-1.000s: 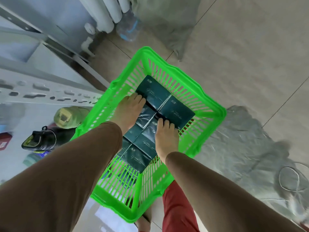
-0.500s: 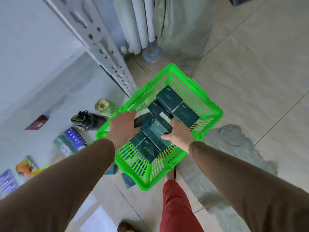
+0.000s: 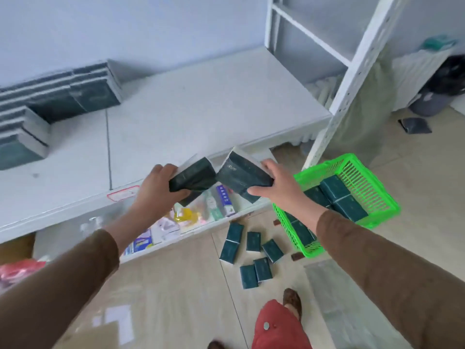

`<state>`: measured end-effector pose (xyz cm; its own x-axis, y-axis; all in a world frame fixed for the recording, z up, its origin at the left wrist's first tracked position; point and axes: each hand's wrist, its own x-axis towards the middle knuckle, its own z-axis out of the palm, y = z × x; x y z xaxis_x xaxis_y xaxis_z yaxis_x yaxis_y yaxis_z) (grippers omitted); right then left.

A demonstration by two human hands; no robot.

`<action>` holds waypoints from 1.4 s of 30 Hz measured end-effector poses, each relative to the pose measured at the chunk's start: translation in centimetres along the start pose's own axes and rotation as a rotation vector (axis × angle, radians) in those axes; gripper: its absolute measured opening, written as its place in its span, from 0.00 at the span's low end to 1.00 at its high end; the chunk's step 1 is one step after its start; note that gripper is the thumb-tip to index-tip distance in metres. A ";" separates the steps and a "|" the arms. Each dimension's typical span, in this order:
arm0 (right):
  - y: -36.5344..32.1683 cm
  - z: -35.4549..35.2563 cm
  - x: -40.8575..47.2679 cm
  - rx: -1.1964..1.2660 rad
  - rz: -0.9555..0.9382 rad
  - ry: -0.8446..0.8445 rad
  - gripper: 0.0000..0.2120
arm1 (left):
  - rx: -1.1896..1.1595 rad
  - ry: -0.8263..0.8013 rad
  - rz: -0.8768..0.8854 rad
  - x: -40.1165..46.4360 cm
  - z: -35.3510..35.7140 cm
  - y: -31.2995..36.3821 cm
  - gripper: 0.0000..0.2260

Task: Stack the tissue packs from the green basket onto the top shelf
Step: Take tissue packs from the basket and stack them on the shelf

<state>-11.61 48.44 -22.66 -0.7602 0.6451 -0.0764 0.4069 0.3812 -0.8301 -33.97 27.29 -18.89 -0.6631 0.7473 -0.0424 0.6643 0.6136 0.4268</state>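
Tissue packs: shelf stack [image 3: 57, 96] blurred, uncountable. My left hand [image 3: 156, 192] grips one pack [image 3: 192, 177], right hand [image 3: 274, 185] another [image 3: 242, 173]; seven lie on the floor [image 3: 176, 285].

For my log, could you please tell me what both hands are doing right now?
Left hand: gripping a tissue pack.
Right hand: gripping another pack.
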 end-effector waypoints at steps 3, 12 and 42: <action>-6.4 3.4 1.0 0.134 -0.076 -0.026 0.31 | 0.013 0.050 -0.061 -1.4 -5.6 -4.9 0.19; -17.3 13.3 8.0 0.172 -0.145 -0.032 0.27 | 0.075 0.172 -0.149 0.7 -14.2 -16.4 0.20; -23.3 31.2 40.4 0.058 -0.108 -0.025 0.26 | 0.568 0.185 -0.047 27.3 -20.0 -35.2 0.24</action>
<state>-67.59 44.97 -23.59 -0.8104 0.5858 0.0019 0.2931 0.4083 -0.8645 -82.41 20.99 -17.00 -0.7116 0.6905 0.1301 0.6792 0.7234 -0.1240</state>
